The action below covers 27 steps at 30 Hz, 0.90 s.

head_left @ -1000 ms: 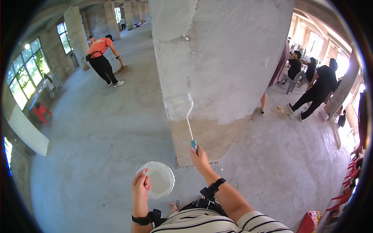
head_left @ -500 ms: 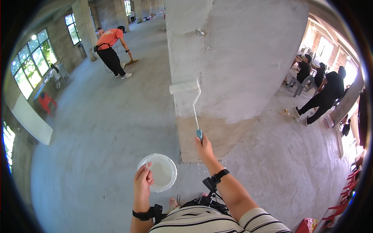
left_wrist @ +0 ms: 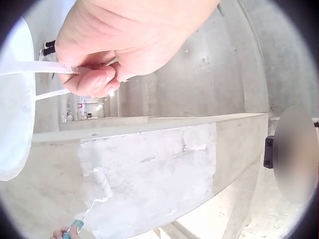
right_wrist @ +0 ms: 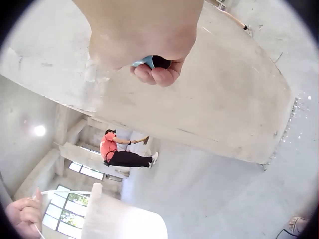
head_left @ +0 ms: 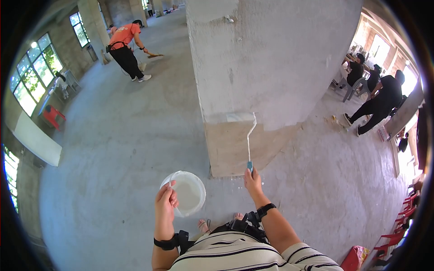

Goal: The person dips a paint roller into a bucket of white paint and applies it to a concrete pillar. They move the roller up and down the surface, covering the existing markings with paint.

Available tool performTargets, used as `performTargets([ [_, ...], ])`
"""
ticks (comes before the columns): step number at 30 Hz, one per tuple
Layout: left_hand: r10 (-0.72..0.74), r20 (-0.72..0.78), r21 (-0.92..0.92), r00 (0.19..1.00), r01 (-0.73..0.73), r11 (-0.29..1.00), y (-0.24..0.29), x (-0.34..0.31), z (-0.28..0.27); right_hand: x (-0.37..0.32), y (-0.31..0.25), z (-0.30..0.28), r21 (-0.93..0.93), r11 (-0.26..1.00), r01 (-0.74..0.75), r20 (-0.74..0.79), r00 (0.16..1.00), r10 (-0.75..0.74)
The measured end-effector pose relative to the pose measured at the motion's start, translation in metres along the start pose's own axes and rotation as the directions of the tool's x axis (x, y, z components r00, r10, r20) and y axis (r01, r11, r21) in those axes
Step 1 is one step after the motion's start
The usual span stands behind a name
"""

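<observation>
Our left hand [left_wrist: 124,40] pinches the thin bucket handle [left_wrist: 30,67], white bucket [left_wrist: 12,124] right beside it, and our roller [left_wrist: 102,183] is up against the half-painted pillar [left_wrist: 154,164].

a bare grey concrete floor [head_left: 113,135] carried everything. a broad concrete pillar [head_left: 271,58] stood on it, and small white specks [head_left: 235,180] dotted the floor right at the pillar's foot. just in front of the pillar, two sandalled feet [head_left: 203,224] stood on the floor. to the right of the pillar lay some yellowish scraps [head_left: 332,121], and beyond them stood a grey chair [head_left: 355,88] and a person in black [head_left: 377,106]. well to the pillar's left, a person in an orange shirt [head_left: 126,49] stood bent over, farther left sat a red stool [head_left: 53,116] and a long white board [head_left: 34,140]. far right of the pillar stood red chairs [head_left: 409,207], with a red bag [head_left: 355,259] near them.
</observation>
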<state>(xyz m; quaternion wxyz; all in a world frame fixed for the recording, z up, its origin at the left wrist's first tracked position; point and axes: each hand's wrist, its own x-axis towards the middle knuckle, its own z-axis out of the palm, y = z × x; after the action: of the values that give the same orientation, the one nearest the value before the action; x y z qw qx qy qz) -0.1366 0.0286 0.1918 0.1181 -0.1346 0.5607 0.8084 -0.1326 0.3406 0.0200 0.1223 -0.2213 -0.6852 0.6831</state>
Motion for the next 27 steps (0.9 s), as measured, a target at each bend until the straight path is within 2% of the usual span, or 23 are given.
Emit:
performTargets([
  [2,0.015,0.016,0.003,1.000,-0.015,1.000,0.001,-0.001,0.001,-0.002,-0.031,0.003,0.083,0.993,-0.088,0.005,0.996,0.088],
  [6,0.032,0.024,-0.002,0.999,-0.032,0.999,0.002,-0.002,0.001,0.002,-0.041,0.005,0.100,0.993,-0.063,0.037,0.998,0.060],
  [8,0.030,0.025,-0.005,0.999,-0.030,1.000,0.002,-0.002,0.002,0.014,-0.044,0.007,0.008,0.996,0.086,-0.001,0.996,-0.086],
  [12,0.038,0.038,-0.008,0.999,-0.038,0.999,0.004,-0.003,0.004,0.007,-0.126,0.014,0.031,0.997,0.074,0.028,0.997,-0.075],
  [14,0.037,0.042,-0.008,0.998,-0.037,0.999,0.005,-0.003,0.005,-0.006,-0.180,0.022,0.205,0.979,-0.006,0.125,0.992,-0.020],
  [17,0.029,0.052,0.003,0.998,-0.029,1.000,0.007,-0.004,0.007,-0.006,-0.220,0.029,0.240,0.968,0.070,0.132,0.986,-0.104],
  [18,0.029,0.056,0.006,0.998,-0.029,1.000,0.007,-0.003,0.006,-0.003,-0.214,0.028,0.242,0.968,0.071,0.128,0.986,-0.105],
  [20,0.025,0.053,0.001,0.998,-0.025,1.000,0.007,-0.003,0.006,0.014,-0.191,0.031,0.115,0.982,0.152,0.080,0.984,-0.162],
  [24,0.020,0.038,0.006,0.999,-0.020,1.000,0.005,-0.002,0.005,0.026,-0.110,0.030,0.034,0.987,0.155,0.042,0.987,-0.157],
  [26,0.016,0.027,0.008,1.000,-0.016,1.000,0.004,-0.001,0.005,0.026,-0.069,0.032,-0.111,0.987,0.119,-0.007,0.993,-0.120],
  [27,0.014,0.028,0.011,1.000,-0.015,1.000,0.004,-0.001,0.006,0.024,-0.050,0.031,-0.109,0.987,0.117,-0.008,0.993,-0.118],
])
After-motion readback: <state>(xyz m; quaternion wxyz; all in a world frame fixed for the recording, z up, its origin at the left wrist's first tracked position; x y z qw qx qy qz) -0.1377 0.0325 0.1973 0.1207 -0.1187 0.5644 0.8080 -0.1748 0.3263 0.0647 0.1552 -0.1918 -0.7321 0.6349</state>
